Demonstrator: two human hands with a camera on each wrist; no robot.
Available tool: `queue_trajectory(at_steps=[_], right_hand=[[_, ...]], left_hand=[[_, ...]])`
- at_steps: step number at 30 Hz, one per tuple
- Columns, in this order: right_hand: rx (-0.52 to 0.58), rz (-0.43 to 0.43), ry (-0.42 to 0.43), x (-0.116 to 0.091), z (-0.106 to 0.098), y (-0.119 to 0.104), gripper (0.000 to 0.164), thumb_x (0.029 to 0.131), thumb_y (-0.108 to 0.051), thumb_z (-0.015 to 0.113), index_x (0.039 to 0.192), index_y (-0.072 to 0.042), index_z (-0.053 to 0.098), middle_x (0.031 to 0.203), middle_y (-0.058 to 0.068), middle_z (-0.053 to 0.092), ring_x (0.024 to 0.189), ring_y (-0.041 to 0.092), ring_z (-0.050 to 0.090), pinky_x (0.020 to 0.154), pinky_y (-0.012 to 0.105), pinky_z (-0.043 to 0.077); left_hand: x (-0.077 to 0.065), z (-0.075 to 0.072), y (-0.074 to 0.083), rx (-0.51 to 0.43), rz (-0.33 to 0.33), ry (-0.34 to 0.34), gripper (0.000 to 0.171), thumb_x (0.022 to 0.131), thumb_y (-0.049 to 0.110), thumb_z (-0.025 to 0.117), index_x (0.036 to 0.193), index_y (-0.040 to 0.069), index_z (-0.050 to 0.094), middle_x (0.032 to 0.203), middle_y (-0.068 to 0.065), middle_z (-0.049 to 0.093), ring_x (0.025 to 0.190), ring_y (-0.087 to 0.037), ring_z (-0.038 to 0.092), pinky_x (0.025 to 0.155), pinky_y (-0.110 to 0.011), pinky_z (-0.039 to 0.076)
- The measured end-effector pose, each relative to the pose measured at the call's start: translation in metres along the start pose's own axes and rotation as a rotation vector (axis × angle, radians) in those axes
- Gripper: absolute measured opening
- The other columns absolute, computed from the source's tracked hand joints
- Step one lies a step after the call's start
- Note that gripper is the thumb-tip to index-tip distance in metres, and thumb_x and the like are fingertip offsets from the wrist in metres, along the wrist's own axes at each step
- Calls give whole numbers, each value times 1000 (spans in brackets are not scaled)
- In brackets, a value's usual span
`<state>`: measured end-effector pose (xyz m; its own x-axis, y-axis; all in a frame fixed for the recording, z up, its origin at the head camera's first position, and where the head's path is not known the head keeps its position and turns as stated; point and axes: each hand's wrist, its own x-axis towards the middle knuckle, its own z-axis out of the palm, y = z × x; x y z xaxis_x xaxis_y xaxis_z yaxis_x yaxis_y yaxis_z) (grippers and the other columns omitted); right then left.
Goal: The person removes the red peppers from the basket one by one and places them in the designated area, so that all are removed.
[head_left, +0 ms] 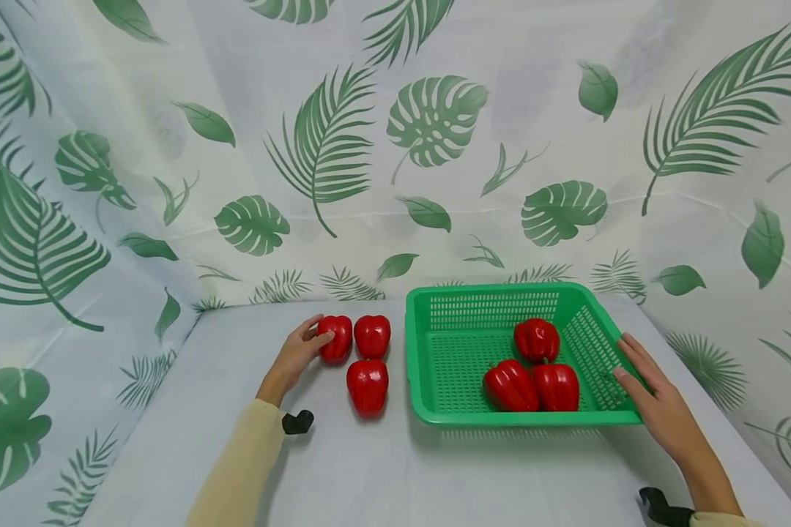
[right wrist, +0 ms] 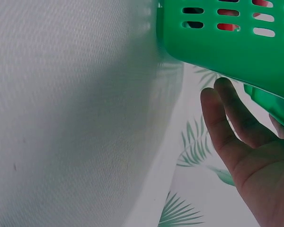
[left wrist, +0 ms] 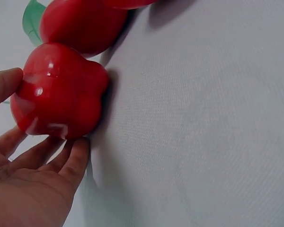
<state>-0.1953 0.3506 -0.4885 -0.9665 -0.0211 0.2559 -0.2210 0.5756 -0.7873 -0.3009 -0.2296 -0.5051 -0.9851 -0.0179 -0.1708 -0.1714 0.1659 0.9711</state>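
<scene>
My left hand (head_left: pixel 298 353) holds a glossy red bell pepper (head_left: pixel 335 339) at the left of the table, thumb on one side and fingers on another. In the left wrist view this bell pepper (left wrist: pixel 59 92) sits between thumb and fingertips, close against the white cloth. Two more red bell peppers are beside it, one to its right (head_left: pixel 372 336) and one nearer (head_left: pixel 368 388). On the right, my right hand (head_left: pixel 662 406) grips the green basket (head_left: pixel 494 419) at its right rim, thumb over the edge, fingers along the outer wall. Three red bell peppers (head_left: pixel 537 339) lie inside the basket's right half.
White cloth covers the table (head_left: pixel 369 476). Behind and at both sides hangs a white curtain (head_left: pixel 501 241) printed with green leaves. A black strap (head_left: pixel 298 422) is on the left wrist and another (head_left: pixel 662 506) on the right.
</scene>
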Motion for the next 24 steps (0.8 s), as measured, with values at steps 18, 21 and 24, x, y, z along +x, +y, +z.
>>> queue_trajectory(at_steps=[18, 21, 24], right_hand=[[4, -15, 12, 0, 1, 1, 62, 116, -25, 46, 170, -4, 23, 179, 8, 7, 161, 7, -3, 115, 84, 3], [3, -21, 14, 0, 0, 2, 62, 116, -24, 46, 169, -3, 23, 179, 9, 8, 160, 3, -2, 116, 83, 2], [3, -25, 17, 0, 0, 2, 62, 116, -24, 46, 169, -2, 24, 179, 8, 8, 159, -1, -2, 117, 82, 2]], left_hand=[[0, -3, 13, 35, 43, 54, 97, 106, 60, 57, 173, 31, -7, 179, -12, -3, 164, -34, -2, 126, -65, 15], [0, -3, 20, 58, 67, 102, 95, 106, 69, 46, 171, 34, -12, 179, -6, -11, 164, -33, -7, 126, -67, 11], [0, -2, 29, 61, 85, 146, 94, 105, 74, 40, 170, 36, -15, 179, -2, -14, 164, -32, -9, 126, -68, 7]])
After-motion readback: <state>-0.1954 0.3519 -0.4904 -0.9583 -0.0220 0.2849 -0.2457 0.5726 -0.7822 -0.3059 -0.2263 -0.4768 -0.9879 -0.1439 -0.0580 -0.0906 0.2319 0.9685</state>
